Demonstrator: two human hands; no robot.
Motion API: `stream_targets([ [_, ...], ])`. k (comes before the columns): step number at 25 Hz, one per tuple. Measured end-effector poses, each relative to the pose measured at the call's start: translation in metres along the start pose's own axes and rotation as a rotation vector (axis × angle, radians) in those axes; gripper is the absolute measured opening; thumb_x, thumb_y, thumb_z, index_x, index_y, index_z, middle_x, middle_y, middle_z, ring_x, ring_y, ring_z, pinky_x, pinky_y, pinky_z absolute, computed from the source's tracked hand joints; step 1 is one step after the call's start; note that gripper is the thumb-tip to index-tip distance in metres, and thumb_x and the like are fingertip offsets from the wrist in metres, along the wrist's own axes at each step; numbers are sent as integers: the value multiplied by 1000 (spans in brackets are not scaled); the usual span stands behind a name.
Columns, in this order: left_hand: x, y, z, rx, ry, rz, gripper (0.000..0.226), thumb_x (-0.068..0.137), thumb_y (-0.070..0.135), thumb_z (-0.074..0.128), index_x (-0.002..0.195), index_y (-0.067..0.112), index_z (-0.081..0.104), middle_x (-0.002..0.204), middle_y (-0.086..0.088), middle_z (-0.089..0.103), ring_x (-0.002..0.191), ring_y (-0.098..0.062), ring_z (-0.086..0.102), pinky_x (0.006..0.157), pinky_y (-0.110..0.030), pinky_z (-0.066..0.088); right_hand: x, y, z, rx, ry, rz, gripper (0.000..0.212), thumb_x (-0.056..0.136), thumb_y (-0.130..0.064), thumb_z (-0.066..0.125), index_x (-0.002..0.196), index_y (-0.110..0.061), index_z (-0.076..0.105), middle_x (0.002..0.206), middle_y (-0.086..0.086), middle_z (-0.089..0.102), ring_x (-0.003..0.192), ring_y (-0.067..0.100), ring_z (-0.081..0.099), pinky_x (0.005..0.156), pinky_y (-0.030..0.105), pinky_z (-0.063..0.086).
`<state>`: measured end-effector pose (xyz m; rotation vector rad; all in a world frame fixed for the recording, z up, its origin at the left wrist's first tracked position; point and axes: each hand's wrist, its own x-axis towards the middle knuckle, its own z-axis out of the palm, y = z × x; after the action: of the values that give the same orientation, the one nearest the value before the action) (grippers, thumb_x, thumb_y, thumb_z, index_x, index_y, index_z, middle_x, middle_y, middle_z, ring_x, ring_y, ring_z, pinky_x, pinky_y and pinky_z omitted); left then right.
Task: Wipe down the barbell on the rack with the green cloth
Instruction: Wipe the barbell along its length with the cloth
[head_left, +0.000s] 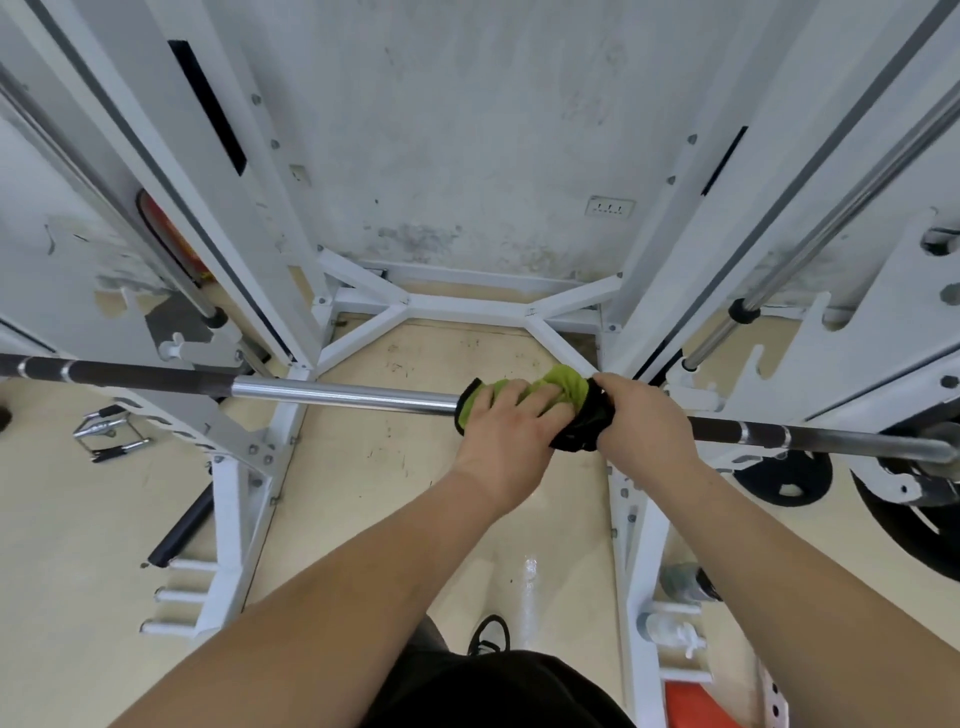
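Nearest the camera, two bare forearms reach forward and up from a dark garment to the barbell (343, 396). It lies across the person's front on the white rack (249, 208), its long axis running side to side.

Both hands meet right of the bar's middle. The left hand (511, 428) lies over the green cloth (563, 385) with its fingers curled down round it, so the fabric is bunched and wrapped about the shaft. The right hand (644, 422) touches it on the right side, thumb on top and fingers closed round a dark fold of fabric and the bar beneath. That black part is probably the cloth's own edging or reverse, though the view does not settle it.

The cloth looks soft, looped and crumpled. The bar is a hard, slim cylinder. It is bright, smooth chrome to the left of the left hand and dark, matt and probably knurled to the right of the right hand. Any stroke has to run along that axis. The left hand is nearer the chrome stretch and the right is nearer the dark sleeve end.

Beyond lie a glossy beige floor (389, 467), the rack's painted steel base braces, and a stained pale wall.
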<state>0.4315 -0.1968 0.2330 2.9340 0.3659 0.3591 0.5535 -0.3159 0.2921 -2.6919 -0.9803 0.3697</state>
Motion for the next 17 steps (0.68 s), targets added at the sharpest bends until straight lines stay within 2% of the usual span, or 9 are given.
stream_targets([
  [3, -19, -42, -26, -63, -3, -103, 45, 82, 19, 65, 125, 31, 63, 125, 9, 68, 109, -27, 61, 96, -48, 46, 7, -21, -9, -44, -130, 15, 73, 74, -8, 59, 143, -26, 47, 104, 1, 67, 93, 26, 62, 70, 37, 55],
  [4, -27, -65, -38, -68, -33, -175, 41, 84, 24, 59, 123, 34, 61, 119, 10, 68, 108, -25, 60, 97, -47, 45, 9, -33, -9, -64, -147, 7, 75, 75, -10, 60, 147, -25, 44, 111, 0, 65, 99, 24, 62, 74, 37, 55],
  [6, -46, -120, -60, -27, -55, -353, 29, 84, 33, 47, 111, 34, 60, 105, 9, 69, 103, -26, 62, 98, -47, 45, 14, -58, -3, -55, -132, -44, 64, 82, -18, 62, 144, -23, 50, 118, -1, 63, 105, 21, 60, 79, 36, 54],
  [8, -70, -173, -76, 33, -14, -559, 23, 84, 33, 45, 102, 29, 59, 97, 3, 69, 99, -31, 62, 98, -48, 45, 18, -87, 10, -18, -97, -148, 49, 89, -29, 62, 137, -22, 59, 119, -2, 63, 104, 18, 60, 83, 35, 54],
  [11, -90, -185, -76, -27, 170, -852, 27, 84, 18, 57, 110, 16, 61, 114, -8, 66, 113, -34, 51, 104, -50, 42, 24, -134, 37, 9, -64, -272, 37, 93, -37, 61, 125, -20, 69, 112, -3, 63, 102, 18, 60, 84, 39, 56],
  [12, -93, -168, -72, -89, 224, -882, 30, 82, 11, 60, 112, 11, 61, 121, -11, 62, 116, -33, 45, 103, -48, 42, 25, -150, 47, 20, -66, -297, 34, 93, -35, 62, 123, -20, 70, 110, -2, 63, 101, 19, 59, 83, 39, 56],
  [14, -101, -132, -61, -206, 290, -819, 34, 79, 4, 63, 112, 9, 60, 128, -13, 54, 114, -32, 41, 95, -37, 41, 25, -176, 62, 53, -60, -329, 27, 93, -31, 62, 114, -19, 73, 102, 0, 62, 100, 23, 59, 79, 38, 54],
  [16, -114, -131, -64, -324, 348, -779, 37, 79, 0, 62, 115, 12, 59, 125, -9, 50, 111, -29, 47, 86, -25, 38, 26, -189, 70, 73, -61, -330, 21, 91, -29, 62, 104, -19, 75, 94, 0, 60, 95, 23, 59, 76, 39, 54],
  [17, -123, -145, -61, -398, 402, -831, 38, 80, -1, 60, 116, 13, 59, 123, -7, 50, 110, -28, 50, 86, -25, 39, 28, -193, 72, 60, -68, -320, 21, 92, -31, 61, 102, -20, 75, 93, -1, 59, 93, 22, 58, 75, 39, 55],
])
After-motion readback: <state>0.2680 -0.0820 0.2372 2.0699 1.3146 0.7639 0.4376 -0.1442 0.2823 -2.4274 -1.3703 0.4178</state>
